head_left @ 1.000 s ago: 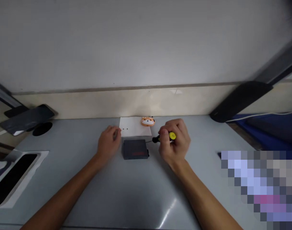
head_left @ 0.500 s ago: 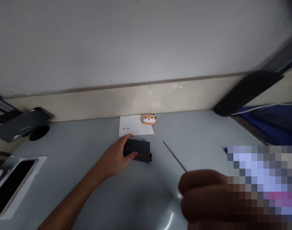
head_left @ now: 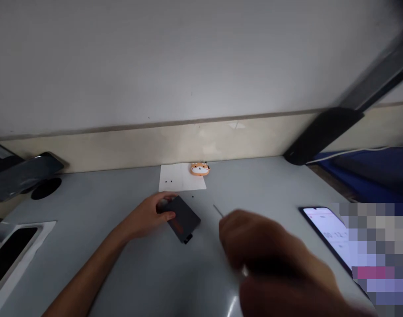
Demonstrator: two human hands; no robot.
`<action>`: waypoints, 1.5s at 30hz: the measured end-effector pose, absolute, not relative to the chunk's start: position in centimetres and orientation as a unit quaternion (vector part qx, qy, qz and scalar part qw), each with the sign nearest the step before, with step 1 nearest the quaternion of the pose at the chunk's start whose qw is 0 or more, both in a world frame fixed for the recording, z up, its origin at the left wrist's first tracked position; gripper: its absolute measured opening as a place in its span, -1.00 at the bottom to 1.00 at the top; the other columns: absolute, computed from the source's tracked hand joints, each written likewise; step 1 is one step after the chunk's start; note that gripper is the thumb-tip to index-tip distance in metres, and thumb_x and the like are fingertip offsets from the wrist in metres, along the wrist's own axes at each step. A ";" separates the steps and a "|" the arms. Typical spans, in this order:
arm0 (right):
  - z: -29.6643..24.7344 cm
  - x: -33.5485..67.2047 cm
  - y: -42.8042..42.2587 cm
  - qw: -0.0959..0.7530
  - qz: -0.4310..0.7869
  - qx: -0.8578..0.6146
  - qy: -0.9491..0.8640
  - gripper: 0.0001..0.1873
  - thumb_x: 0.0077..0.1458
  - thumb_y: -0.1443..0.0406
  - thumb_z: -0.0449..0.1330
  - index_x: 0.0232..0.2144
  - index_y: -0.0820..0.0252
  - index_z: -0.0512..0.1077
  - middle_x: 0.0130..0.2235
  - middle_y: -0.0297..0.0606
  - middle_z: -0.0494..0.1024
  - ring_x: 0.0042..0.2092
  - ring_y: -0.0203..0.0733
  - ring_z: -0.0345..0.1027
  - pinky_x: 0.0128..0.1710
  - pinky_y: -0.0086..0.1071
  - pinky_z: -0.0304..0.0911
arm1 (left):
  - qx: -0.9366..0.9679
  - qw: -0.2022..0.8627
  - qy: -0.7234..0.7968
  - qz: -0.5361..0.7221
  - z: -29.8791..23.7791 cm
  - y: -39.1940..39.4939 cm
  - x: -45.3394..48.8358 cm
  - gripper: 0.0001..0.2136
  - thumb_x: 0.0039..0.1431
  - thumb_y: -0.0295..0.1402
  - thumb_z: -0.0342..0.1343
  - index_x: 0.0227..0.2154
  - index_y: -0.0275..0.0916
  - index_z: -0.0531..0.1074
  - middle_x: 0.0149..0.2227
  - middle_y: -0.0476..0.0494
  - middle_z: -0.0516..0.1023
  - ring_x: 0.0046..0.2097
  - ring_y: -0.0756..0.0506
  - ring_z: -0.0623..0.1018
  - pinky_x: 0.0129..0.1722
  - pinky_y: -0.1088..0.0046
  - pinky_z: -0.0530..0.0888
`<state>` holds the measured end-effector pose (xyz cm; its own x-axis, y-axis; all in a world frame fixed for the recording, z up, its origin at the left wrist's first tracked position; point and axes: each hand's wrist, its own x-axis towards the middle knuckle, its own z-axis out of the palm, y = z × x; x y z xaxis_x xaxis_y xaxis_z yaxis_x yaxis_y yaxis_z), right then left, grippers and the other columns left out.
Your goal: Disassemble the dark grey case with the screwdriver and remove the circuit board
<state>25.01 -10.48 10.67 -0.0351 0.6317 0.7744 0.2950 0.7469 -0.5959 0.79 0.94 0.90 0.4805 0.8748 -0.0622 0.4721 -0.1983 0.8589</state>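
Note:
My left hand [head_left: 153, 215] grips a small dark grey box-shaped device [head_left: 184, 215] by its left end, thumb on the top face. The device lies turned at an angle, with faint reddish marking on it and a black part jutting from its near corner. To its right, my right hand [head_left: 257, 242] is closed around a screwdriver [head_left: 217, 211]; only the thin metal shaft shows, pointing up and left, apart from the device. The handle is hidden in the blurred fist. Two tiny dark pieces, perhaps screws [head_left: 168, 181], lie on a white paper [head_left: 173, 174], and another dark speck [head_left: 192, 197] lies just below the paper.
An orange-and-white animal-face case [head_left: 200, 169] rests on the paper's right side. A lit phone [head_left: 323, 229] lies at the right, partly pixelated. On the left are a dark phone-like object [head_left: 14, 248] on white and a stand [head_left: 46, 188]. A black post [head_left: 313, 136] stands back right.
The device has turned clockwise in my left hand, its right end swinging toward me. My right hand has moved left with the screwdriver, closer to the device. The view has shifted slightly.

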 end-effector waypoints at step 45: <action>2.8 24.3 0.6 0.706 0.292 -0.451 -0.461 -0.80 0.36 0.10 0.13 -0.18 0.02 0.20 -0.36 -0.42 0.41 -0.33 -0.26 0.36 -0.26 -0.29 0.25 | 0.794 0.361 0.450 0.193 2.8 0.4 0.5 -0.73 0.34 -0.24 0.11 0.06 0.02 0.50 0.08 -0.09 0.46 -0.02 -0.13 0.56 -0.02 0.33 0.55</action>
